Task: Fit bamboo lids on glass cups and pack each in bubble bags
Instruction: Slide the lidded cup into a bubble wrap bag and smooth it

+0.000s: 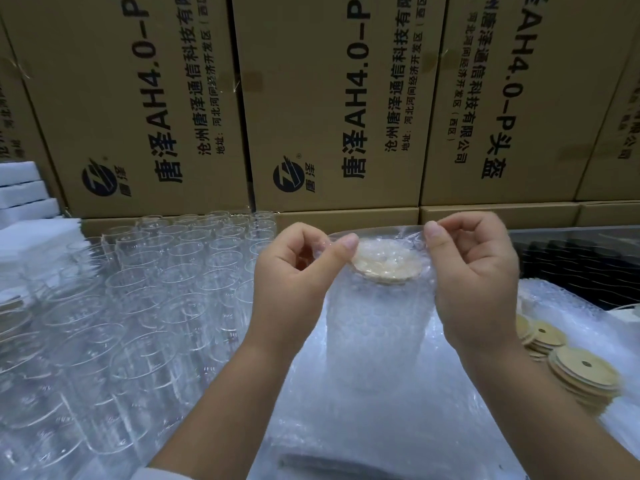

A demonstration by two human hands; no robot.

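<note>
left hand (294,268), right hand (474,268) raised, pinching bubble bag (375,323) mouth.

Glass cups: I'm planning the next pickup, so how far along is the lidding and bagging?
Done: one cup already wears its bamboo lid and sits inside a bubble bag. In hand: the left hand and right hand pinch the bag's mouth above the lid. Left: many rows of bare glass cups stand unlidded, with loose lids stacked at right.

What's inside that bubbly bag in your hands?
A round bamboo lid shows through the bubble bag, topping a glass cup. The bubbles blur the cup, so its inside cannot be seen.
</note>
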